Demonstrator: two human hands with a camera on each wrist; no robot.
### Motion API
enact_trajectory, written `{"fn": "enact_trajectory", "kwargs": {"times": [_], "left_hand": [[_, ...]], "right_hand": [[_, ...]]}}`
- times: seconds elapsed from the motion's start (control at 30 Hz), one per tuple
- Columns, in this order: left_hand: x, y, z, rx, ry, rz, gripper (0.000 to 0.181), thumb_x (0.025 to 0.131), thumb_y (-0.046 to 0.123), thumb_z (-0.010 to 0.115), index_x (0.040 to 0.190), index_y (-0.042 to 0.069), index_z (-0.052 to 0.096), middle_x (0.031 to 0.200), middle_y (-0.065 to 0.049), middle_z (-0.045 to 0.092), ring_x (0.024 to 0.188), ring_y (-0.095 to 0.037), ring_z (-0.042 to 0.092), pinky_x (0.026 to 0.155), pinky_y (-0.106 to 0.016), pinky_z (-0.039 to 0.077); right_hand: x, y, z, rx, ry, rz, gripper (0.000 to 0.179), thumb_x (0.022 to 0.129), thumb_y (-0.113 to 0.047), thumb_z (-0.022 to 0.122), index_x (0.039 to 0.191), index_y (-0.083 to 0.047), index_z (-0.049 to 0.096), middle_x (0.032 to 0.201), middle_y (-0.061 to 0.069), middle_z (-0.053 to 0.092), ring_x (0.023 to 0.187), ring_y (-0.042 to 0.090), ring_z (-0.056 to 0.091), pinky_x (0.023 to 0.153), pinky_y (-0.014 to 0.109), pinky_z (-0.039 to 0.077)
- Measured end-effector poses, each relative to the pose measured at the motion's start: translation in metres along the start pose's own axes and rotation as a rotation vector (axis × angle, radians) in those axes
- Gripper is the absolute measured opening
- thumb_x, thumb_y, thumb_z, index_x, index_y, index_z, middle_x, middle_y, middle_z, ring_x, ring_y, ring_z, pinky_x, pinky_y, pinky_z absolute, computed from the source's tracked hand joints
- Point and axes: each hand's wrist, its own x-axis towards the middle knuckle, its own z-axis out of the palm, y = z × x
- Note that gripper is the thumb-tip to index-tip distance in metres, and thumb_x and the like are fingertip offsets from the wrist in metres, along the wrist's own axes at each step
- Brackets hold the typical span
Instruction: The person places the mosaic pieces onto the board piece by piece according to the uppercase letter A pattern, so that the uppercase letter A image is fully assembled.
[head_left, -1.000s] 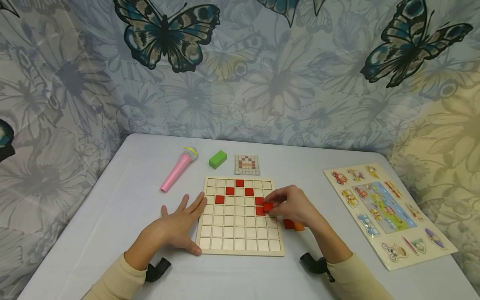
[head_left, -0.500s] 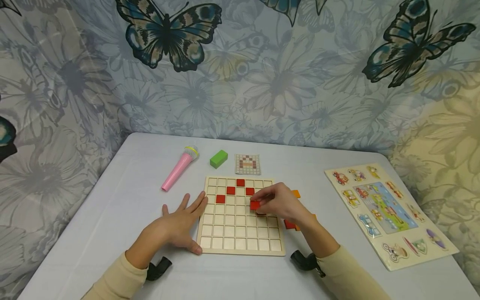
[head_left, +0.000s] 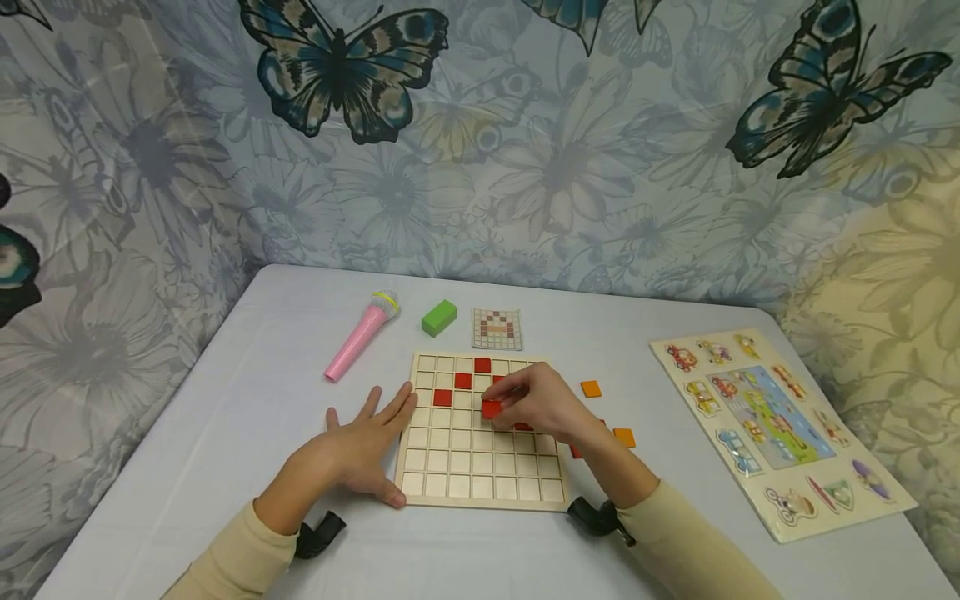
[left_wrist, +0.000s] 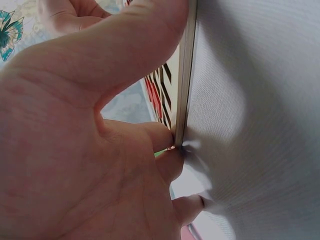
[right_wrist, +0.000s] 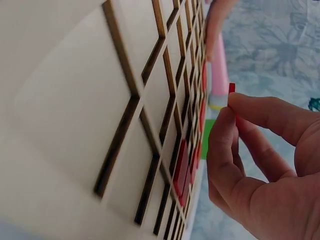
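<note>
Between thumb and fingertips, my right hand (head_left: 542, 404) pinches a red square tile (head_left: 491, 409) over the middle of a wooden grid board (head_left: 480, 503). The right wrist view shows the edge of this tile (right_wrist: 232, 87) raised off the grid. Red tiles sit in cells at the top (head_left: 482, 365) and to the left (head_left: 442, 397); others are partly covered by my right hand. Fingers spread, my left hand (head_left: 360, 450) rests along the board's left edge. Its thumb is at the near corner, and in the left wrist view the thumb (left_wrist: 150, 35) touches the board's side.
Orange tiles (head_left: 591, 389) and a partly hidden red one lie right of the board. Behind it are a pink toy microphone (head_left: 362, 337), a green block (head_left: 438, 318) and a small pattern card (head_left: 497, 329). A picture puzzle board (head_left: 783, 433) lies far right.
My right hand has carried the red tile leftward from the board's right edge to its middle, uncovering orange tiles at the right. My left hand has stayed in place.
</note>
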Motion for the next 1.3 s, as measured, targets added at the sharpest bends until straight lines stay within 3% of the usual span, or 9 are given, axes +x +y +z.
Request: {"fn": "enact_trajectory", "kwargs": {"times": [0.37,0.83,1.3], "left_hand": [[-0.001,0.002,-0.001,0.0,-0.002,0.0,0.138,0.065,0.053,0.096,0.169,0.013,0.014,0.178,-0.002,-0.001,0.161,-0.045,0.003,0.102,-0.093,0.011],[-0.002,0.001,-0.001,0.008,-0.006,0.004,0.138,0.066,0.056,0.095,0.169,0.013,0.014,0.178,-0.001,-0.002,0.161,-0.045,0.004,0.101,-0.093,0.013],[-0.001,0.001,-0.001,0.023,-0.013,0.009,0.138,0.066,0.058,0.094,0.169,0.013,0.012,0.178,-0.001,-0.004,0.161,-0.046,0.003,0.101,-0.093,0.014]], "right_hand": [[0.01,-0.016,0.016,-0.028,-0.022,-0.058,0.028,0.072,0.004,0.088,0.097,-0.008,0.083,0.092,0.004,0.078,0.079,0.016,0.069,0.072,0.031,0.059],[0.027,-0.033,0.035,-0.075,-0.044,-0.001,0.031,0.064,0.008,0.087,0.089,-0.011,0.082,0.084,0.004,0.073,0.077,0.017,0.064,0.065,0.027,0.054],[0.037,-0.042,0.047,-0.156,-0.069,0.012,0.028,0.065,0.01,0.089,0.086,-0.009,0.082,0.079,0.001,0.073,0.074,0.013,0.063,0.064,0.024,0.052]]}}
